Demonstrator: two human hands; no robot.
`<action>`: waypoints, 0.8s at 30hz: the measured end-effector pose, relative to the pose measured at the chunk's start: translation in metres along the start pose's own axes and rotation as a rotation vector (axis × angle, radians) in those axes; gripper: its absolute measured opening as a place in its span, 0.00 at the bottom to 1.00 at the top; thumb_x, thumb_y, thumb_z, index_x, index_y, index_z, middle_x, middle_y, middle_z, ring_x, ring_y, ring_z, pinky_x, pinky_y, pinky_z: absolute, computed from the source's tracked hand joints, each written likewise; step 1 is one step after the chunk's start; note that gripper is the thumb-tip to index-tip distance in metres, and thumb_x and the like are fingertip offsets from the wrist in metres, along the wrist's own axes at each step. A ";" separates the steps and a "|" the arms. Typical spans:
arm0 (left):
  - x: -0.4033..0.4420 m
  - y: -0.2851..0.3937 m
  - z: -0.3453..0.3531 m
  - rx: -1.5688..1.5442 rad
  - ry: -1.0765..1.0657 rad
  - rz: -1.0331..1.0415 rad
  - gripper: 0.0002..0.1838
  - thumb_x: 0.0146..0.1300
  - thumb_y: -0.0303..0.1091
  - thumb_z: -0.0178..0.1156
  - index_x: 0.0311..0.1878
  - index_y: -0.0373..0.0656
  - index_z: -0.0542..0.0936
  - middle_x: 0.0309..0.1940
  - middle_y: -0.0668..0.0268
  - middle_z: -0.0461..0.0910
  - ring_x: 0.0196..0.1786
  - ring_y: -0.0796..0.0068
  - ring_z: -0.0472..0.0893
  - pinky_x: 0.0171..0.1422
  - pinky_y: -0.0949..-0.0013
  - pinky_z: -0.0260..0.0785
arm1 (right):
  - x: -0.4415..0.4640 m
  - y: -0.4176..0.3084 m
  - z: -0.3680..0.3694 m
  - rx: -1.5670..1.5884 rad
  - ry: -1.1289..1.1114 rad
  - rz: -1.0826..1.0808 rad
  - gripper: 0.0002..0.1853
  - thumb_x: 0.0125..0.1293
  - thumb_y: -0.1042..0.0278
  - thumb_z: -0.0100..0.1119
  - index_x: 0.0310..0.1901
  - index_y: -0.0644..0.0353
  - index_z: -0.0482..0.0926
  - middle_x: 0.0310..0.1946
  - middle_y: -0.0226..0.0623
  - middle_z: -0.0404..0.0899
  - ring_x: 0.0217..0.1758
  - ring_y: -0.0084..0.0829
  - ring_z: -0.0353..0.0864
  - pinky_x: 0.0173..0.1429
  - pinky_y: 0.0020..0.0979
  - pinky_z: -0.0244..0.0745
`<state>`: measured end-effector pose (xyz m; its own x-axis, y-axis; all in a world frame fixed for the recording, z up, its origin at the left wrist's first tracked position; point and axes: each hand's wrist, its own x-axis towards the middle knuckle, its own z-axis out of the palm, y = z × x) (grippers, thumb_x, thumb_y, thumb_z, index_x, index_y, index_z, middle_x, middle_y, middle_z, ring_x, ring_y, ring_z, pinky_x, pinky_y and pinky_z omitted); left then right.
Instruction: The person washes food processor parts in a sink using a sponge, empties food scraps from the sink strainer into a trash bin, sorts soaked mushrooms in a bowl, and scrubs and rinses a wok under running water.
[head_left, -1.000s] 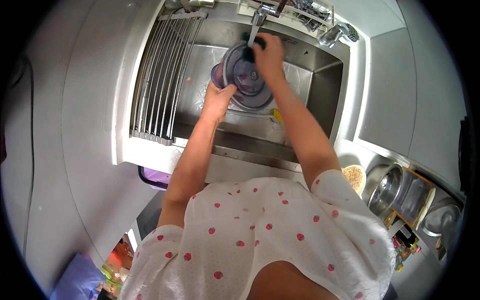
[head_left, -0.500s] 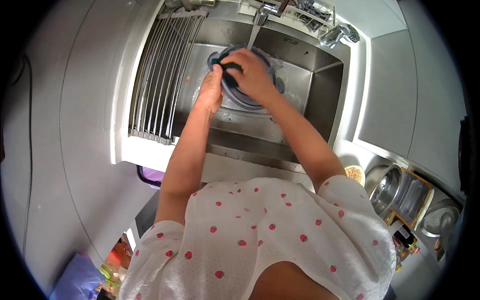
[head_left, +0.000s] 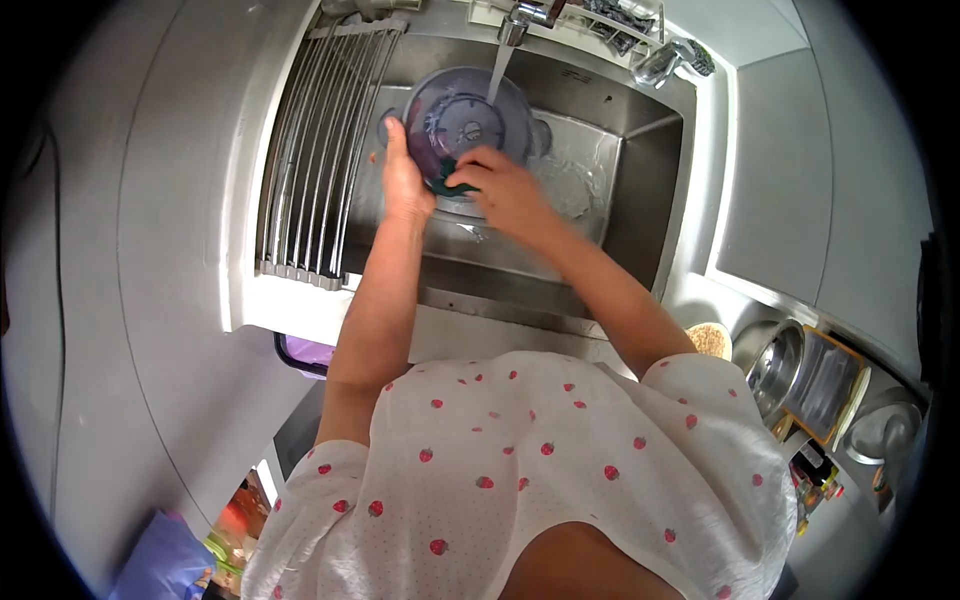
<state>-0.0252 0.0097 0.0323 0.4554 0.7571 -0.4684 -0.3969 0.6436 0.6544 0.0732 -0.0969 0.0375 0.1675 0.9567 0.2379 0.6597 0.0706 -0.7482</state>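
Observation:
A translucent grey bowl (head_left: 418,95) with a tab handle on each side is in the steel sink (head_left: 645,190), under the running water. Whether its inside or its underside faces me, I cannot tell. My left hand (head_left: 406,180) grips the bowl's left edge, thumb pointing up along the rim. In my right hand (head_left: 508,198) a dark green scouring pad (head_left: 447,180) is pinched and pressed against the near part of the bowl. The fingers of that hand are slightly blurred.
The tap (head_left: 514,28) pours a stream onto the bowl. A roll-up drying rack (head_left: 325,150) covers the sink's left side. A caddy (head_left: 625,25) and another spout (head_left: 662,62) stand behind. Steel bowls (head_left: 778,368) and a dish of grains (head_left: 708,340) lie at right.
The bowl has turned, so its round face with a central ring now shows. My right hand with the scouring pad has moved down toward the near edge; my left hand has shifted slightly left.

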 end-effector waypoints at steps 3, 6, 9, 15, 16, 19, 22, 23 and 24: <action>0.002 0.001 -0.002 0.022 -0.004 0.054 0.32 0.62 0.58 0.41 0.56 0.39 0.67 0.51 0.59 0.70 0.52 0.67 0.70 0.57 0.65 0.63 | 0.000 0.019 -0.015 -0.075 0.133 0.108 0.14 0.47 0.78 0.58 0.38 0.53 0.77 0.36 0.36 0.72 0.40 0.39 0.74 0.43 0.33 0.70; -0.001 -0.003 0.002 0.045 -0.032 0.081 0.30 0.63 0.57 0.41 0.56 0.40 0.68 0.49 0.59 0.71 0.51 0.68 0.71 0.56 0.66 0.64 | 0.027 0.025 -0.023 -0.087 0.429 0.303 0.13 0.46 0.79 0.57 0.36 0.55 0.77 0.35 0.38 0.72 0.39 0.42 0.73 0.44 0.35 0.69; -0.014 -0.011 0.014 0.088 -0.061 0.049 0.31 0.63 0.57 0.39 0.57 0.40 0.65 0.51 0.59 0.69 0.53 0.67 0.70 0.57 0.64 0.62 | 0.052 0.028 -0.006 -0.166 0.540 0.333 0.12 0.45 0.79 0.58 0.34 0.56 0.77 0.35 0.38 0.72 0.41 0.43 0.72 0.46 0.37 0.68; -0.010 -0.001 0.005 0.013 0.039 -0.017 0.33 0.63 0.60 0.35 0.59 0.40 0.63 0.55 0.58 0.66 0.55 0.65 0.68 0.59 0.62 0.60 | 0.044 -0.019 0.017 -0.100 0.277 -0.015 0.12 0.41 0.81 0.56 0.31 0.56 0.77 0.35 0.35 0.73 0.39 0.41 0.71 0.44 0.37 0.67; -0.009 0.005 0.004 0.010 0.039 -0.019 0.33 0.63 0.60 0.35 0.59 0.40 0.63 0.55 0.58 0.66 0.55 0.65 0.68 0.59 0.62 0.60 | 0.035 -0.022 0.017 -0.046 0.167 -0.088 0.13 0.40 0.81 0.57 0.31 0.56 0.76 0.35 0.34 0.73 0.39 0.41 0.71 0.44 0.37 0.67; -0.011 0.017 0.002 0.118 0.047 0.130 0.33 0.64 0.59 0.32 0.59 0.40 0.63 0.54 0.59 0.67 0.56 0.65 0.67 0.60 0.62 0.59 | 0.019 -0.010 0.008 0.022 0.040 -0.053 0.13 0.41 0.83 0.56 0.32 0.56 0.76 0.37 0.33 0.74 0.43 0.40 0.71 0.47 0.35 0.67; -0.005 0.012 0.002 0.096 0.077 0.142 0.33 0.62 0.60 0.38 0.54 0.38 0.68 0.47 0.59 0.71 0.50 0.67 0.72 0.55 0.65 0.65 | 0.039 -0.008 -0.002 -0.071 0.174 -0.078 0.15 0.41 0.83 0.56 0.33 0.55 0.76 0.39 0.33 0.74 0.45 0.39 0.71 0.49 0.34 0.67; -0.006 0.011 0.004 0.143 0.048 0.143 0.33 0.63 0.59 0.38 0.54 0.36 0.68 0.48 0.58 0.71 0.50 0.67 0.71 0.55 0.64 0.64 | 0.050 -0.007 -0.005 -0.175 0.354 -0.138 0.15 0.41 0.84 0.55 0.33 0.55 0.76 0.39 0.33 0.74 0.44 0.38 0.71 0.47 0.34 0.68; -0.010 0.011 0.009 0.145 0.049 0.144 0.33 0.63 0.59 0.38 0.54 0.36 0.68 0.48 0.58 0.71 0.50 0.67 0.71 0.55 0.64 0.64 | 0.057 0.001 -0.008 -0.172 0.355 -0.137 0.15 0.41 0.84 0.55 0.33 0.55 0.76 0.39 0.33 0.74 0.44 0.38 0.71 0.47 0.34 0.68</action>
<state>-0.0270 0.0080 0.0500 0.3614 0.8469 -0.3902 -0.3343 0.5083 0.7937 0.0894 -0.0445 0.0553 0.2916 0.7832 0.5492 0.8010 0.1139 -0.5878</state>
